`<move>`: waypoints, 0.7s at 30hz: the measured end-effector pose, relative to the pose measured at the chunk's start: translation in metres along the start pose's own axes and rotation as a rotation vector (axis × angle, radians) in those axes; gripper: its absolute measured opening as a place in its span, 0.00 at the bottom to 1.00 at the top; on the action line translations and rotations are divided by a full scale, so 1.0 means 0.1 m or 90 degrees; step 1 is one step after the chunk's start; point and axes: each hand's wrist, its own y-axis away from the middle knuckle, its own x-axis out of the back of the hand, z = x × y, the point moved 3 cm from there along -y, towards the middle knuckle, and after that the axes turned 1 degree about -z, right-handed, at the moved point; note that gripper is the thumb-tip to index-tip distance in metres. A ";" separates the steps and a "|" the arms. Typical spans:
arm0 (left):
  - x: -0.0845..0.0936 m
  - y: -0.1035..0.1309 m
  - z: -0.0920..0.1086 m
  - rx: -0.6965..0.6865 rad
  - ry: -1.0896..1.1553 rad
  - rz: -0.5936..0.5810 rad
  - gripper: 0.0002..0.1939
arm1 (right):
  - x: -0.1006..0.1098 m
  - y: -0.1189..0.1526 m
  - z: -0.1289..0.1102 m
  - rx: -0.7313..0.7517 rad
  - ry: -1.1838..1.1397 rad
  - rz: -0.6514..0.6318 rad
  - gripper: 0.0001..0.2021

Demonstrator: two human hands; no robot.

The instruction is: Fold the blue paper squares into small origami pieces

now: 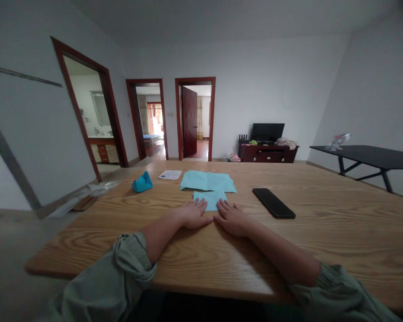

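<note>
A: What is the biggest thing here?

B: The light-brown, wood-grained tabletop (339, 223), spreading across the foreground; beyond its right end stands a black table with dark angled legs (369, 154); by the far wall is a dark red wooden cabinet (278, 154), bearing a flat black television (267, 132).

A: And nearer the person?

B: A large, creased, light-blue paper sheet (206, 180) lies near the middle; to the right, well apart from the hands, a black rectangular phone (273, 203) lies at a slant.

A: How are the hands?

B: The left hand (195, 214) and right hand (233, 220) lie palm down, fingers open and extended, gripping nothing; their thumbs point towards each other.

A: Where is the paper they touch?

B: That smaller light-blue paper piece (212, 200) lies just on the near side of the large sheet; the hands cover its near left and right parts.

A: Anything smaller?

B: An upright, folded, bright-blue paper shape (143, 183), out to the left; beside it, farther back, a flat white printed card (170, 175).
</note>
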 end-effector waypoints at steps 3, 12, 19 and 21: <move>-0.01 -0.04 -0.16 0.059 -0.006 0.017 0.44 | 0.02 -0.02 0.12 -0.046 0.006 -0.004 0.39; -0.01 -0.08 -0.46 0.133 -0.006 0.072 0.36 | 0.05 -0.08 0.54 -0.134 0.001 0.045 0.29; 0.04 -0.03 -0.44 0.101 0.004 0.046 0.35 | 0.19 -0.05 0.43 -0.091 -0.129 0.103 0.21; 0.05 -0.01 -0.43 0.097 0.010 0.044 0.35 | 0.22 -0.03 0.40 -0.071 -0.189 0.132 0.20</move>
